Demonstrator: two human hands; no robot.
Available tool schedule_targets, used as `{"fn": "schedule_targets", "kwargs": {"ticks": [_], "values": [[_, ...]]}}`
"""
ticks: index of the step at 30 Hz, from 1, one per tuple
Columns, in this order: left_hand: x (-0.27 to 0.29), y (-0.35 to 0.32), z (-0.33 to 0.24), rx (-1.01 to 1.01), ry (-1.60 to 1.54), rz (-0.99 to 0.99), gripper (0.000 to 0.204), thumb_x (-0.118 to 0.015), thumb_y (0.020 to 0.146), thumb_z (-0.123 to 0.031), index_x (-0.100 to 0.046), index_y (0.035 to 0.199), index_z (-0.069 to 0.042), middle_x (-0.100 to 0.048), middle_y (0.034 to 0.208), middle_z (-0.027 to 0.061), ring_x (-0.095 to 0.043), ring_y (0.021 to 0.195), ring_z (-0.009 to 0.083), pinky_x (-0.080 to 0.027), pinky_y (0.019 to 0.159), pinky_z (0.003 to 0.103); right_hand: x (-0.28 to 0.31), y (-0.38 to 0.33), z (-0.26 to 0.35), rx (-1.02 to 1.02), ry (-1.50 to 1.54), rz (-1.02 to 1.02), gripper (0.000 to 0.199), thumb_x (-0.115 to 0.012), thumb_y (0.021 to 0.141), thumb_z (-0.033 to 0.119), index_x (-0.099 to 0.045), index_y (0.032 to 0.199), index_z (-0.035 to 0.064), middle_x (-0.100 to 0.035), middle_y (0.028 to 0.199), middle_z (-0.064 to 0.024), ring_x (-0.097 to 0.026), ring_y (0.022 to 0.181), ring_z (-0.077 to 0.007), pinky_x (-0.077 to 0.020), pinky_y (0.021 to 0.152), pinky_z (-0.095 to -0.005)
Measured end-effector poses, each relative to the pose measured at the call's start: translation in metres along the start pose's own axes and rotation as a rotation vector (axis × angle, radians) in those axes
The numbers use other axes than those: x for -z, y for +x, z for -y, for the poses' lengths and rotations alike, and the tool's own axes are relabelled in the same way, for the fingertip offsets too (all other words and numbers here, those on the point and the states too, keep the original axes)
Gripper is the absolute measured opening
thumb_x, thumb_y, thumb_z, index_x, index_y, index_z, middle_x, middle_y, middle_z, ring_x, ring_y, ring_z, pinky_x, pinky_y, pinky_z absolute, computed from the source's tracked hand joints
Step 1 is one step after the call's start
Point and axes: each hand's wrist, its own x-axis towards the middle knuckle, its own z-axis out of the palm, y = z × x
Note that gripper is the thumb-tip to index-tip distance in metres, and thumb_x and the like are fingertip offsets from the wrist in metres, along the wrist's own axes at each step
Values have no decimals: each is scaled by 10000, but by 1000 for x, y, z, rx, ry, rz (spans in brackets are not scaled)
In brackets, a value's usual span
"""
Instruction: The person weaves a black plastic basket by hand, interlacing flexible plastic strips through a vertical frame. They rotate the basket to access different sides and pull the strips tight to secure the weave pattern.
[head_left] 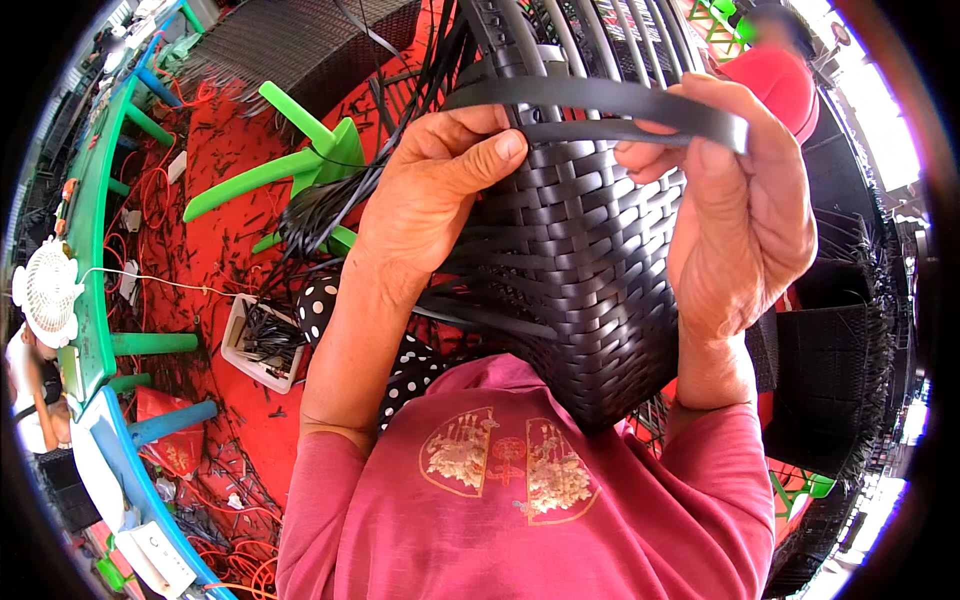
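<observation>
A large black woven piece (610,235) of flat strips stands upright in front of my chest. Its upper part shows bare bars (600,45) where the weave ends. A loose flat black strip (590,95) bends in a narrow loop across these bars, just over the last woven row. My left hand (425,185) is closed at the piece's left edge, thumb and fingers pinching the strip there. On the right, my right hand (750,190) grips the strip's bend between thumb and fingers, off the weave. Long strip ends trail from the left side of the piece.
Left of me, a green stool (310,160) lies tipped over with a bundle of black strips (325,215). A white bin (235,340) of scraps sits on the red floor. A white fan (48,285) stands by a green table (95,330). A person in red (775,85) is at back right.
</observation>
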Motion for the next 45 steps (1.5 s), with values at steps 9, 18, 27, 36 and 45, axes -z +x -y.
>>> {"fn": "schedule_targets", "kwargs": {"ticks": [9,18,27,36,45], "values": [[1,0,0,8,-14,59,420,-681,858,-206,-592,1157,76,-663,1095,114,-587,1039,188,-379,978,310,11,-7,-6,-271,180,-66,289,-516,962,95,-552,1191,-78,-638,899,-130,-603,714,-172,-463,627,-267],[-7,-2,3,-2,11,-3,439,-690,853,-216,-588,1163,78,-660,1108,122,-588,1038,189,-372,987,318,18,-5,-14,-366,195,-71,208,-525,925,36,-616,1092,-50,-653,855,-88,-612,703,-129,-483,628,-236],[-16,-4,2,-9,88,-7,469,-700,845,-226,-571,1165,92,-654,1101,135,-581,1050,205,-363,1000,325,29,-5,-21,-470,208,-90,205,-535,931,66,-620,1083,-41,-669,910,-126,-616,719,-147,-482,622,-244],[-53,-7,6,-145,238,-342,213,-705,844,-112,-659,973,52,-664,879,46,-575,741,77,-463,729,214,22,-6,-20,-464,190,-130,203,-547,932,69,-631,1093,-22,-663,901,-79,-611,713,-119,-478,606,-221],[-65,-5,1,-168,279,-435,148,-616,868,-83,-654,926,48,-673,850,55,-597,707,78,-480,690,231,35,27,-7,-480,67,58,184,-523,886,9,-615,1045,25,-628,790,-24,-535,552,-89,-431,490,-232]]}}
